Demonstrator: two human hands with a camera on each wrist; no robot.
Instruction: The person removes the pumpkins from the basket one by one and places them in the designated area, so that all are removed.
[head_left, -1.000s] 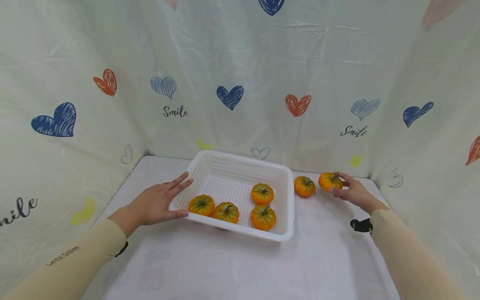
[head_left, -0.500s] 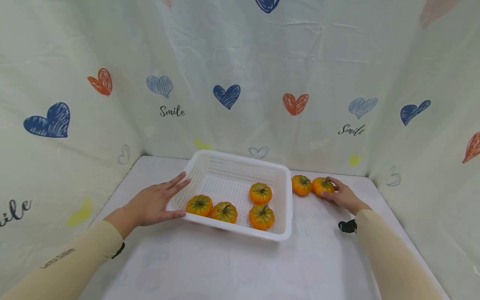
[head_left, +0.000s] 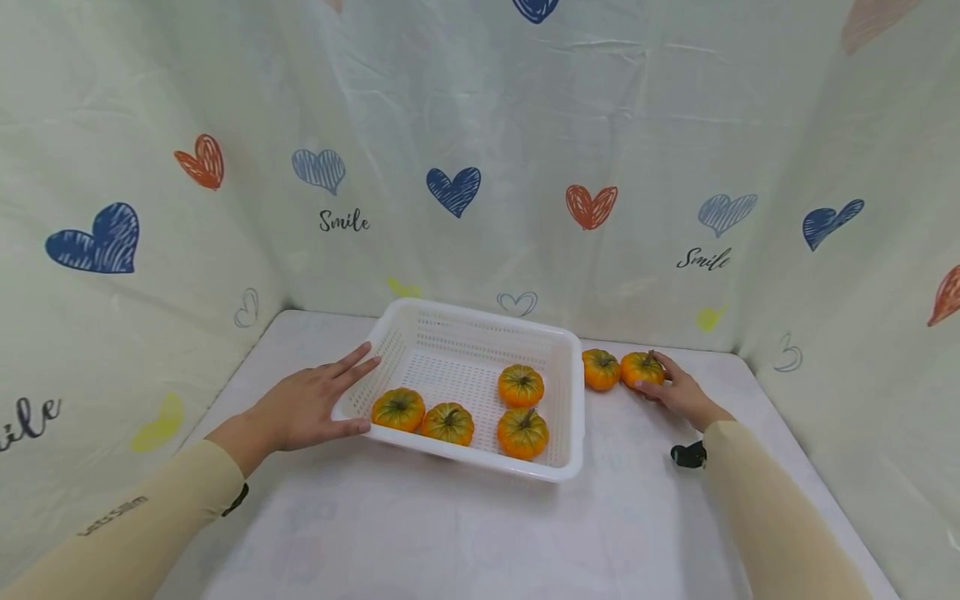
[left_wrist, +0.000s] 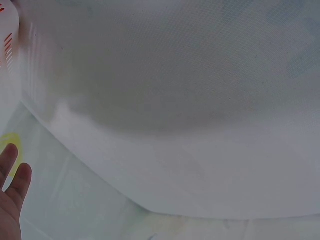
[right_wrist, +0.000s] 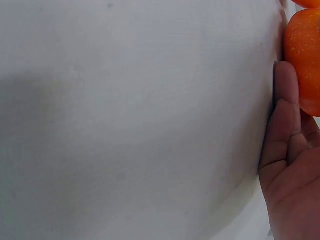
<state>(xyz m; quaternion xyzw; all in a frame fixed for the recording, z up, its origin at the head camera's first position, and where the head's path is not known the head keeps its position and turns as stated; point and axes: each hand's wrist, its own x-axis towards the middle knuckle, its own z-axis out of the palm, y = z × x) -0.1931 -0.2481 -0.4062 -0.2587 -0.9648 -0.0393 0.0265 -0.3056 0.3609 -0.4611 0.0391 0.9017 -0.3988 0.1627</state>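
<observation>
At the table's back right, my right hand (head_left: 686, 396) grips a small orange pumpkin (head_left: 640, 369) with green-tinged ribs. In the right wrist view, fingers (right_wrist: 286, 85) lie along the low side of that pumpkin (right_wrist: 305, 55), close to the tabletop. Just left of it sits another pumpkin (head_left: 601, 370), beside the white plastic basket (head_left: 442, 358). My left hand (head_left: 300, 404) is spread at the basket's left end, thumb and fingertips at the rim. Inside the basket are two pumpkins at the front left, one of them this pumpkin (head_left: 398, 409), and two at the right, including this pumpkin (head_left: 522, 432).
A white cloth covers the table (head_left: 450, 542). Pale curtains (head_left: 510, 108) printed with hearts and "Smile" hang behind and at both sides, close to the table's edges. A dark wrist strap (head_left: 688, 455) shows at my right sleeve.
My right hand has brought its pumpkin left and slightly down, up against the pumpkin beside the basket. The left hand and the basket's pumpkins stay put; the head view shifted slightly.
</observation>
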